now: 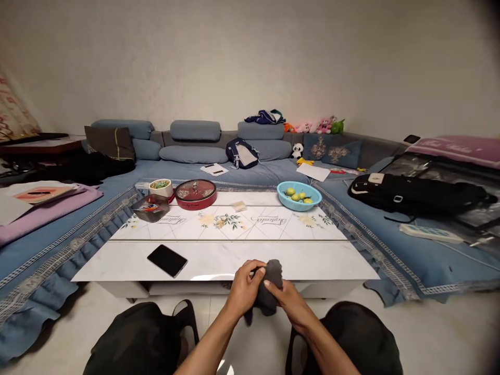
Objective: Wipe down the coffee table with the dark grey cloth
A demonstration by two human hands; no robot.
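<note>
Both of my hands grip a small, dark grey piece of soft cloth [269, 302], sock-like in size, just past the table's front edge. My left hand [248, 281] pinches it from the left, thumb and fingers close together near its upper part. From the other side, my right hand [287, 299] holds it with the thumb pressed on its front. One end of the cloth stands up above the thumbs, and the rest hangs below between my knees. Folds hide its full shape. A black phone [167, 260] lies on the white table [219, 258], left of my hands.
Farther back on the table are a red lidded round box [196, 194], a dark transparent tray [151, 208], a white bowl [160, 186] and a blue basin [299, 204] with several yellow-green fruits. Blue sofas surround the table, with a backpack [242, 153] and a black bag [414, 195] on them.
</note>
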